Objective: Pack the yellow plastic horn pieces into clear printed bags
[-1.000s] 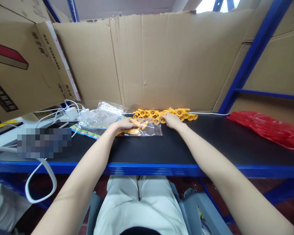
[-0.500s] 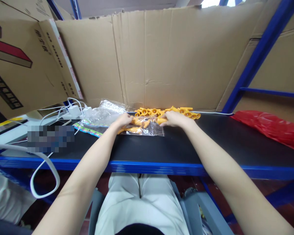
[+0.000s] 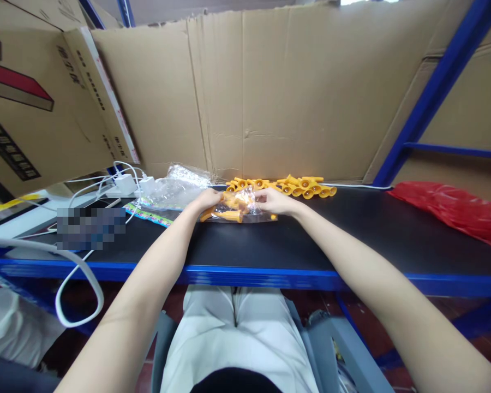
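Observation:
A clear plastic bag [image 3: 256,216] lies on the black tabletop, with several yellow-orange, funnel-ended plastic horns [image 3: 229,215] inside it. At the bag's left end, my left hand [image 3: 208,200] is closed on the film; its fingertips are partly hidden. My right hand [image 3: 275,201] pinches the bag's crinkled film from the right, its thumb and fingers together. Whether a horn is also between those fingers, I cannot tell. Just behind both hands, more loose horns [image 3: 306,188] lie in a row, many with their round open ends facing me.
Flat clear bags with colourful printed strips [image 3: 157,217] lie left of my hands. White chargers and cables [image 3: 125,185] sit further left, near a blurred-out object [image 3: 92,226]. A red plastic bag [image 3: 450,210] is at the right. Cardboard [image 3: 290,98] stands along the back.
My right hand has moved left from the loose horns onto the bag. The horn it held is no longer visible in its fingers. My left hand stays at the bag's left end.

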{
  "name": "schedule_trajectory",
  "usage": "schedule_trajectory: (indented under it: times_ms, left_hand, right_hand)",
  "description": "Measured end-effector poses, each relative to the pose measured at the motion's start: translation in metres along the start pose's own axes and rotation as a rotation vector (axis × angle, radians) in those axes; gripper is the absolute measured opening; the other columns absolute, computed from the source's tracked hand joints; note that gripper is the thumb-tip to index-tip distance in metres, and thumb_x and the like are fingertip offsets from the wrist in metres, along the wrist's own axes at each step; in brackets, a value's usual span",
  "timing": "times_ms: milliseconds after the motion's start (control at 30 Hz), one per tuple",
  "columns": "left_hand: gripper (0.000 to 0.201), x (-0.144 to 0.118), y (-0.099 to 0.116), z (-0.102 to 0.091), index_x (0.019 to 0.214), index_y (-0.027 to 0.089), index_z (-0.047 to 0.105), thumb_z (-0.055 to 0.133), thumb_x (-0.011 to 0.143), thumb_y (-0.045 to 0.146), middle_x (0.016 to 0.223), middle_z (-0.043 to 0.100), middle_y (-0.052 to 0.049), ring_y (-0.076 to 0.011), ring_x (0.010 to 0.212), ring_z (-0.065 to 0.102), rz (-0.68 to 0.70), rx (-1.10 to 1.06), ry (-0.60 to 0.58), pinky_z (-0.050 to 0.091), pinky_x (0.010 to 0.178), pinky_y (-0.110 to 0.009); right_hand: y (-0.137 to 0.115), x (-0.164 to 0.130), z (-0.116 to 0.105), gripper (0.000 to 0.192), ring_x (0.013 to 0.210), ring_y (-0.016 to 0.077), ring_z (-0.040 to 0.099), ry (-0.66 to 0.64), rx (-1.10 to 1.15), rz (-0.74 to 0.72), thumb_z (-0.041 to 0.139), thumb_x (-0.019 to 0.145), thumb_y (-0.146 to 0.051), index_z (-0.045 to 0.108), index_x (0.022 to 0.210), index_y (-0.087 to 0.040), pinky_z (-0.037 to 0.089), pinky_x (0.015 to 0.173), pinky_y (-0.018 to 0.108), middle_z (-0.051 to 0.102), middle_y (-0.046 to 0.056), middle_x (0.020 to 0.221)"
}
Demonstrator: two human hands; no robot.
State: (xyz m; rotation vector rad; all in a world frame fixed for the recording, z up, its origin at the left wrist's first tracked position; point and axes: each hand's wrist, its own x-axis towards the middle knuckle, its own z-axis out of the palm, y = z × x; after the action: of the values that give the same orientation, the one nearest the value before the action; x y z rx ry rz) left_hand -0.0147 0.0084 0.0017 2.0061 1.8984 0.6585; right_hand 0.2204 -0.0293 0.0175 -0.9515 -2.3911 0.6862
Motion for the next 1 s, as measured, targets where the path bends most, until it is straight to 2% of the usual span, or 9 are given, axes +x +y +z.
schedule_trajectory:
  times_ms: [133, 233, 400, 567, 633, 700, 800, 900, 1000]
  left_hand:
    - [0.028, 0.000, 0.000, -0.001, 0.052, 0.016, 0.049, 0.046, 0.073, 0.034, 0.046, 0.047, -0.002, -0.0130, 0.046, 0.044, -0.020, -0.025, -0.015, 0.032, 0.046, -0.024]
    - [0.029, -0.001, 0.001, -0.001, 0.054, 0.016, 0.047, 0.044, 0.076, 0.035, 0.043, 0.043, -0.001, -0.0114, 0.040, 0.040, -0.042, -0.053, -0.040, 0.030, 0.042, -0.023]
    - [0.028, -0.005, 0.002, -0.002, 0.055, 0.016, 0.049, 0.042, 0.077, 0.032, 0.042, 0.043, 0.000, -0.0098, 0.038, 0.039, -0.020, -0.101, -0.063, 0.031, 0.041, -0.022]
    - [0.032, -0.005, 0.004, -0.001, 0.061, 0.011, 0.059, 0.040, 0.079, 0.031, 0.056, 0.058, -0.006, -0.0145, 0.054, 0.053, 0.048, -0.017, 0.058, 0.039, 0.052, -0.023]
    - [0.034, -0.005, 0.005, -0.002, 0.067, 0.010, 0.063, 0.040, 0.079, 0.032, 0.065, 0.064, -0.009, -0.0178, 0.062, 0.058, 0.050, 0.046, 0.090, 0.042, 0.057, -0.025]
    - [0.036, -0.006, 0.005, -0.004, 0.075, 0.009, 0.066, 0.040, 0.079, 0.033, 0.076, 0.067, -0.014, -0.0217, 0.072, 0.062, 0.001, 0.134, 0.124, 0.044, 0.062, -0.026]
    - [0.038, -0.006, 0.003, -0.010, 0.094, 0.009, 0.066, 0.041, 0.079, 0.034, 0.098, 0.067, -0.020, -0.0273, 0.091, 0.063, -0.134, 0.259, 0.193, 0.046, 0.072, -0.029]
    - [0.042, -0.005, -0.001, -0.015, 0.106, 0.009, 0.063, 0.045, 0.078, 0.035, 0.113, 0.062, -0.022, -0.0304, 0.102, 0.060, -0.233, 0.329, 0.178, 0.046, 0.078, -0.032]
    - [0.040, 0.000, -0.008, -0.014, 0.100, 0.009, 0.066, 0.052, 0.074, 0.035, 0.109, 0.064, -0.022, -0.0314, 0.100, 0.061, -0.242, 0.353, 0.084, 0.047, 0.077, -0.031]
  right_hand:
    - [0.001, 0.001, 0.003, 0.010, 0.055, 0.0089, 0.042, 0.068, -0.048, 0.001, 0.050, 0.067, -0.016, 0.059, 0.065, -0.012, 0.033, 0.054, 0.021, 0.050, -0.002, 0.059]
    - [-0.003, 0.001, 0.009, 0.008, 0.056, 0.0092, 0.043, 0.105, -0.068, 0.021, 0.050, 0.066, -0.015, 0.056, 0.062, -0.012, 0.033, 0.054, 0.021, 0.049, -0.001, 0.058]
    - [-0.006, 0.007, 0.022, 0.015, 0.058, 0.0094, 0.045, 0.057, -0.048, -0.041, 0.052, 0.071, -0.019, 0.050, 0.057, -0.013, 0.035, 0.055, 0.020, 0.051, -0.001, 0.060]
    - [0.000, 0.011, 0.034, 0.003, 0.062, 0.0105, 0.051, 0.176, -0.115, 0.008, 0.054, 0.066, -0.009, 0.055, 0.065, -0.012, 0.039, 0.059, 0.021, 0.058, 0.001, 0.069]
    - [0.000, 0.011, 0.035, 0.010, 0.067, 0.0125, 0.055, 0.184, -0.063, 0.005, 0.053, 0.068, -0.008, 0.059, 0.074, -0.011, 0.042, 0.064, 0.022, 0.062, 0.004, 0.076]
    - [-0.001, 0.010, 0.031, 0.016, 0.075, 0.0149, 0.058, 0.188, -0.052, 0.013, 0.051, 0.069, -0.007, 0.061, 0.081, -0.010, 0.045, 0.070, 0.025, 0.064, 0.006, 0.084]
    - [-0.003, 0.007, 0.023, 0.019, 0.091, 0.0189, 0.058, 0.221, -0.192, 0.041, 0.051, 0.070, -0.006, 0.061, 0.084, -0.011, 0.044, 0.080, 0.029, 0.064, 0.010, 0.095]
    - [-0.006, 0.004, 0.016, 0.012, 0.093, 0.0227, 0.058, 0.238, -0.396, 0.174, 0.051, 0.073, -0.010, 0.058, 0.083, -0.012, 0.044, 0.081, 0.032, 0.063, 0.013, 0.094]
    - [-0.012, 0.002, 0.013, 0.006, 0.077, 0.0225, 0.061, 0.148, -0.399, 0.351, 0.052, 0.077, -0.018, 0.055, 0.080, -0.013, 0.048, 0.071, 0.033, 0.064, 0.012, 0.078]
